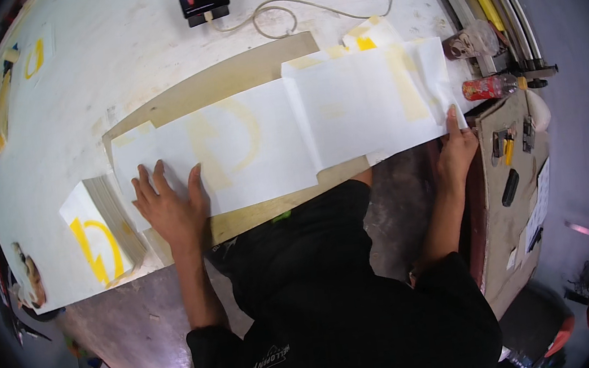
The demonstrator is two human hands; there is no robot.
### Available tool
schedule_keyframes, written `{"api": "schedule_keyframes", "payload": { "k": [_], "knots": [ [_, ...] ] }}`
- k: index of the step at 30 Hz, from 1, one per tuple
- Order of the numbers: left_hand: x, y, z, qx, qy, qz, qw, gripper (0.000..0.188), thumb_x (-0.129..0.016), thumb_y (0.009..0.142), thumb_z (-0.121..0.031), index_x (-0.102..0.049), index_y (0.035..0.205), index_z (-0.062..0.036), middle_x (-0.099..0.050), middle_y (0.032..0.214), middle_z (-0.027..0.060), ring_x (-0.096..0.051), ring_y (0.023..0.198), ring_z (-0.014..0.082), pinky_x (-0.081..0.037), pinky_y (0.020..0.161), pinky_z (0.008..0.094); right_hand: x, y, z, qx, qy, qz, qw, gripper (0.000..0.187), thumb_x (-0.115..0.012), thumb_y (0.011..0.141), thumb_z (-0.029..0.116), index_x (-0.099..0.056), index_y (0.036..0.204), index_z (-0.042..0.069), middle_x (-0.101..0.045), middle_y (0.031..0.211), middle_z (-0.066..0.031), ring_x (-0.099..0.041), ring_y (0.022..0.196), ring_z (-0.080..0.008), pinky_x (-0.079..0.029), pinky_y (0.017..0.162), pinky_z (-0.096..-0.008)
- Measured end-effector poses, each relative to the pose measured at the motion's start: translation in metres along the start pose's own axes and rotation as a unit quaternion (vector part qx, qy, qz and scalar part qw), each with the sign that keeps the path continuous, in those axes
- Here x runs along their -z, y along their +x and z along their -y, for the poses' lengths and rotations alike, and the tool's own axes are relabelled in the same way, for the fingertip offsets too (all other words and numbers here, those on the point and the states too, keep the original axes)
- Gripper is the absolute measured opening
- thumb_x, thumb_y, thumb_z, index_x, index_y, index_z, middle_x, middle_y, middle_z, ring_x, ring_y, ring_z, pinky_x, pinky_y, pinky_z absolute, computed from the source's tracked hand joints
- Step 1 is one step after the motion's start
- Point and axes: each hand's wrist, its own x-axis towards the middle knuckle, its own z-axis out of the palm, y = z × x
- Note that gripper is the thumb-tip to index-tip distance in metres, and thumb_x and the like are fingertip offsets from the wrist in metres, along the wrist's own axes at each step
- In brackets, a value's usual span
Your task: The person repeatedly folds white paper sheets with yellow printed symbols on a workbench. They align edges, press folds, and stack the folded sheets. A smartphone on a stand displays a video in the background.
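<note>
Under the flat, spread-fingered L hand (166,202) lies one end of the long white sheet (246,146), its other end pinched by the R hand (458,151), thumb on top. Just past R hand, a clear plastic cup (471,42) & red-labelled bottle (487,87), contents hard to tell w/ certainty.

Stack (100,228) left of paper (254,145) — bottle (488,87) right.

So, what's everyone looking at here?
A person at a white table spreads the left hand on a long white paper, while the right hand holds its right end. The paper lies partly over a tan board. A folded paper stack stands to the left.
</note>
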Motion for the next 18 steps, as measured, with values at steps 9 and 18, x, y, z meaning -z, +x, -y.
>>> {"api": "schedule_keyframes", "payload": {
  "k": [9,18],
  "knots": [
    [0.002,-0.001,0.005,-0.009,0.0,-0.017,1.0,0.068,-0.074,0.087,-0.049,-0.059,0.133,-0.0014,-0.047,0.147,0.0297,-0.038,0.14,0.0521,-0.03,0.111,0.0684,0.011,0.004,-0.012,-0.049,0.032,0.01,0.998,0.03,-0.07,0.099,0.022,-0.069,0.109,-0.006,-0.073,0.102,-0.0113,-0.071,0.088,-0.0173,-0.059,0.076,-0.0306],
    [0.006,-0.001,0.001,0.001,-0.011,-0.005,1.0,0.066,-0.075,0.088,-0.049,-0.059,0.132,-0.0019,-0.047,0.147,0.0298,-0.038,0.141,0.0502,-0.026,0.113,0.0681,-0.006,-0.007,0.014,-0.081,0.167,0.048,0.981,0.044,-0.059,0.104,0.026,-0.056,0.129,-0.011,-0.066,0.124,-0.016,-0.067,0.109,-0.0195,-0.055,0.093,-0.0318]
  ]
}}
